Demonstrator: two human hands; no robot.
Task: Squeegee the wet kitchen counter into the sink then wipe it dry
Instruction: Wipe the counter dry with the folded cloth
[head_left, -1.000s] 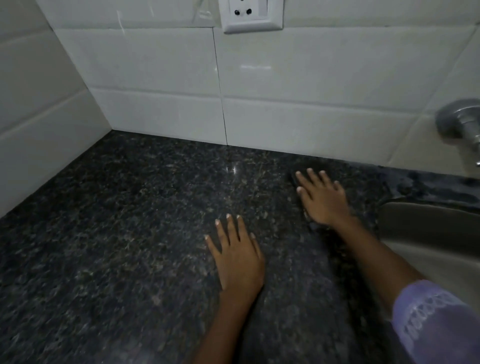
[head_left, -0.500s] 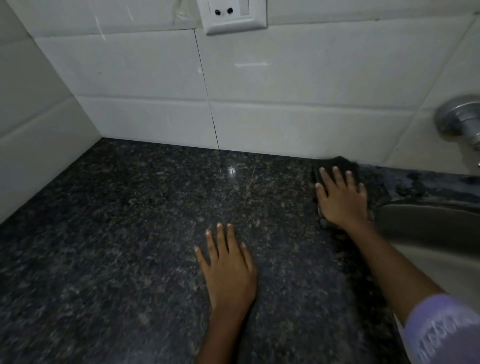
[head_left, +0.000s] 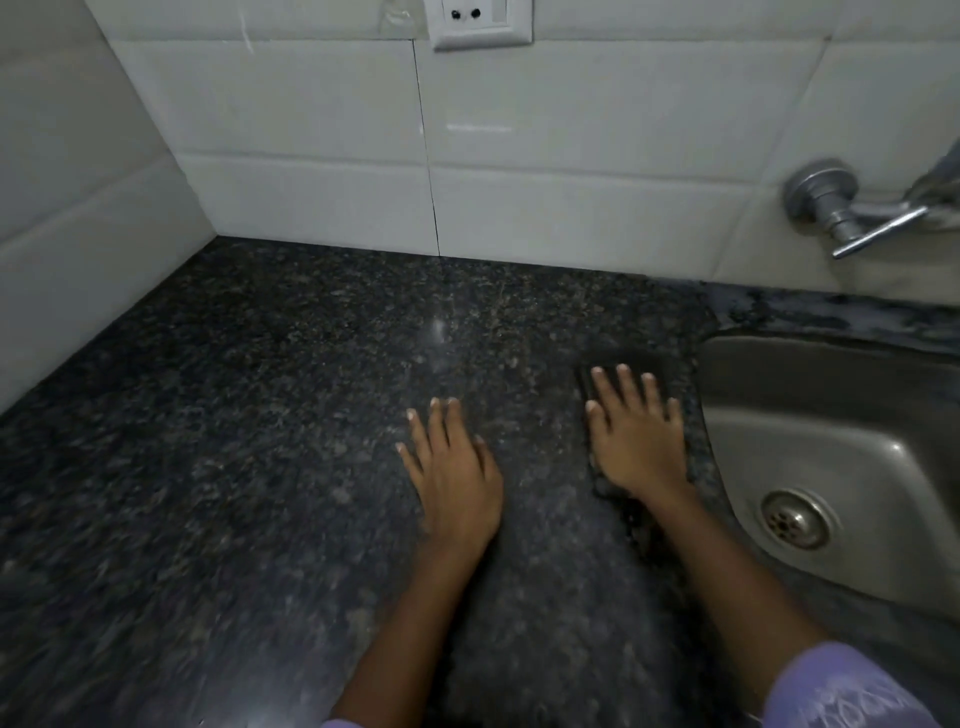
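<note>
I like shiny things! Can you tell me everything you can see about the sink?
The sink is a dull grey metal basin, steel by its look, set into the dark speckled counter at the right. Its walls slope down to a round drain with small holes. It looks empty. A metal tap is fixed to the tiled wall above it. The right hand, flat on a dark cloth, lies just beside its rim.

White glazed wall tiles cover back and left walls, meeting at a corner. White socket plate at top centre, two dark holes visible, cut off by frame edge. Metal tap fixed to back wall at right, thin lever angled down-left; spout blurred at frame edge.
</note>
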